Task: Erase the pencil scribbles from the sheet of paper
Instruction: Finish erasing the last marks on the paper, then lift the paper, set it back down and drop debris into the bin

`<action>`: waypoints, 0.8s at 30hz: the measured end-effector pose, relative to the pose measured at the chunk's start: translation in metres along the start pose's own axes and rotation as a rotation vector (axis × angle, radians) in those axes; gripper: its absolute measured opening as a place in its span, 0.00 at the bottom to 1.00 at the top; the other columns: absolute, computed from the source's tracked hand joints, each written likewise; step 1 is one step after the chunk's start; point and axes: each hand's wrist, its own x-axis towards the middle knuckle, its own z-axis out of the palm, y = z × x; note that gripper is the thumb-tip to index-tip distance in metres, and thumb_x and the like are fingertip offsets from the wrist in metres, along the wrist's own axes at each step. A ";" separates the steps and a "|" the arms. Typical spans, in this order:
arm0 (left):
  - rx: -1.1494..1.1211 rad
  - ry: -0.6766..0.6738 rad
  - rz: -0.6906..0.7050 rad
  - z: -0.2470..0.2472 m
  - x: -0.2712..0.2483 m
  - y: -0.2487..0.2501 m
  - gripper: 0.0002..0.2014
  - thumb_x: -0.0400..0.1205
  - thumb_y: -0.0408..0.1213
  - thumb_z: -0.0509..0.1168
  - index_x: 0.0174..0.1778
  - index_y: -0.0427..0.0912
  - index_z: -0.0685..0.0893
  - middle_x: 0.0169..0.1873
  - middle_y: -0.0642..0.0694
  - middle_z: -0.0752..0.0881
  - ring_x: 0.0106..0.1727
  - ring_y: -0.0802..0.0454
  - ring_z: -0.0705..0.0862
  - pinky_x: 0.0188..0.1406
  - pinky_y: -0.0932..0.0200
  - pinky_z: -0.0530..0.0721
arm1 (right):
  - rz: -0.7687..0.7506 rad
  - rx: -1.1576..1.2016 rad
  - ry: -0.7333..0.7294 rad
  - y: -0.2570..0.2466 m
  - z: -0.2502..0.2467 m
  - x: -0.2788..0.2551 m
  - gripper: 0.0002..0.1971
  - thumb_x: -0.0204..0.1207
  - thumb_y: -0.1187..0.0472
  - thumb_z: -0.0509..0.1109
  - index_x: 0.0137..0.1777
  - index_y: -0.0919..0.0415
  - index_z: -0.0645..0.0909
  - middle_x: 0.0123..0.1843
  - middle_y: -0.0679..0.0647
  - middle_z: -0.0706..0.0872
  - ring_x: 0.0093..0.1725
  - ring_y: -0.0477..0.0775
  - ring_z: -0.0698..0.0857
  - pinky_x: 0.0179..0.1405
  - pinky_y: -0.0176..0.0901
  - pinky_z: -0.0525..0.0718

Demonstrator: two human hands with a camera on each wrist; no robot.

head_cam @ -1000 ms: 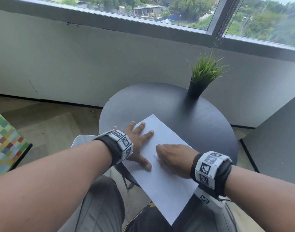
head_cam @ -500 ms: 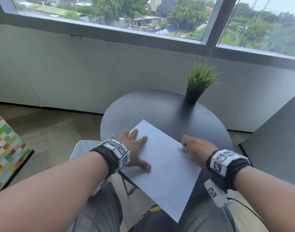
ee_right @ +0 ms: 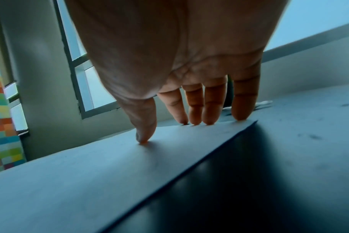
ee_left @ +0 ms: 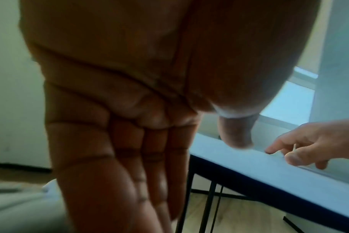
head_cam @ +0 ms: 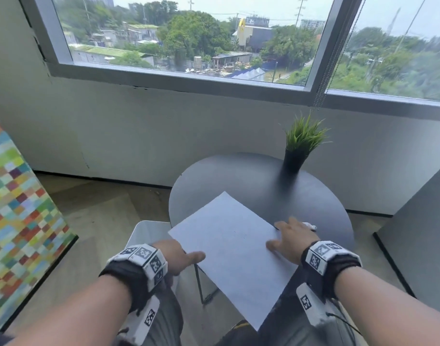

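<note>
Soft daylight enters through the window [head_cam: 189, 41]; wrist views are dim, bluish and motion-blurred, with straight lines bowed at edges.

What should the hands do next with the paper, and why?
Probably lift the right hand off the white sheet of paper. Its straight fingertips rest on the sheet's right edge and hold nothing. A small white object, likely the eraser, lies on the round black table just beyond them. No scribbles show on the sheet in the head view.
</note>
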 end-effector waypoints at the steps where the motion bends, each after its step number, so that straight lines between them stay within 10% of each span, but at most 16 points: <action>1: -0.190 -0.035 -0.040 0.001 0.002 -0.003 0.38 0.79 0.72 0.59 0.55 0.34 0.83 0.27 0.43 0.87 0.21 0.47 0.81 0.30 0.58 0.82 | 0.001 0.043 -0.003 -0.003 0.001 -0.003 0.31 0.75 0.39 0.63 0.75 0.53 0.70 0.69 0.56 0.72 0.73 0.63 0.71 0.71 0.55 0.68; 5: -0.731 -0.072 -0.088 -0.001 0.007 -0.007 0.24 0.81 0.57 0.69 0.46 0.37 0.75 0.21 0.44 0.72 0.18 0.51 0.67 0.21 0.66 0.63 | -0.030 0.135 -0.027 -0.014 0.007 -0.014 0.31 0.73 0.40 0.65 0.74 0.51 0.69 0.71 0.53 0.72 0.72 0.59 0.73 0.70 0.52 0.72; 10: -0.691 0.258 0.153 0.005 0.001 -0.001 0.05 0.81 0.32 0.70 0.40 0.39 0.81 0.33 0.40 0.86 0.25 0.43 0.85 0.24 0.59 0.79 | -0.064 0.193 -0.059 -0.015 0.008 -0.021 0.28 0.73 0.41 0.67 0.72 0.48 0.70 0.69 0.49 0.73 0.72 0.55 0.74 0.67 0.50 0.73; 13: -0.737 0.406 0.340 -0.009 -0.006 0.009 0.09 0.80 0.31 0.70 0.34 0.44 0.83 0.32 0.44 0.86 0.26 0.45 0.88 0.24 0.57 0.81 | -0.079 0.293 0.035 -0.007 -0.011 -0.018 0.17 0.75 0.44 0.68 0.59 0.49 0.73 0.58 0.50 0.79 0.63 0.55 0.79 0.57 0.45 0.72; 16: -0.834 0.522 0.536 -0.036 -0.018 0.021 0.14 0.80 0.31 0.71 0.32 0.53 0.87 0.26 0.55 0.83 0.25 0.51 0.84 0.23 0.61 0.78 | -0.019 0.553 0.183 0.005 -0.051 -0.014 0.28 0.74 0.45 0.73 0.71 0.52 0.73 0.53 0.55 0.84 0.51 0.58 0.85 0.54 0.49 0.82; 20: -0.879 0.613 0.766 -0.073 -0.040 0.032 0.13 0.81 0.35 0.73 0.32 0.56 0.87 0.26 0.57 0.83 0.26 0.58 0.81 0.25 0.66 0.78 | -0.155 0.875 0.347 0.019 -0.107 -0.023 0.07 0.75 0.50 0.75 0.48 0.45 0.80 0.31 0.49 0.78 0.29 0.53 0.77 0.26 0.45 0.79; 24: -0.821 0.616 0.743 -0.076 -0.029 0.029 0.10 0.81 0.35 0.72 0.36 0.52 0.88 0.27 0.56 0.85 0.26 0.60 0.81 0.25 0.69 0.76 | -0.224 0.974 0.333 0.014 -0.113 -0.038 0.06 0.75 0.57 0.75 0.41 0.58 0.84 0.22 0.45 0.71 0.23 0.51 0.69 0.26 0.43 0.73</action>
